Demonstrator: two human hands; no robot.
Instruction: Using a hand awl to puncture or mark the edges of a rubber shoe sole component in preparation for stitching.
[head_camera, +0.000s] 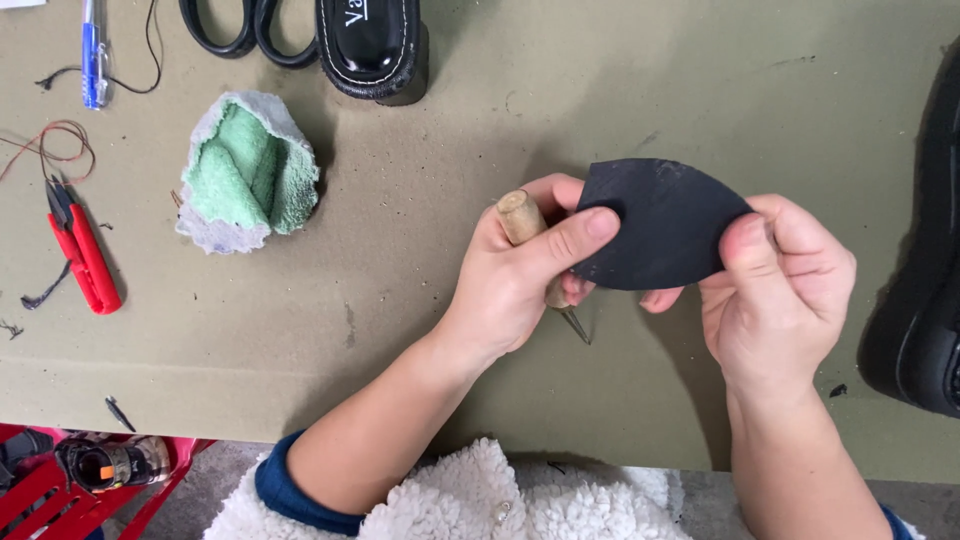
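Note:
Both hands hold a flat black piece of material (665, 220), roughly leaf-shaped, above the olive table (450, 130). My left hand (525, 270) pinches its left edge with thumb on top and also grips a wooden-handled awl (522, 218), whose metal point sticks out below the palm. My right hand (780, 285) pinches the piece's right edge between thumb and fingers.
A crumpled green and white cloth (248, 172) lies at the left. Red thread snips (82, 255), a blue pen (93, 55) and loose threads sit at the far left. A black shoe sole (370, 45) and scissor handles (235, 25) are at the top; a black shoe (925, 290) is at the right edge.

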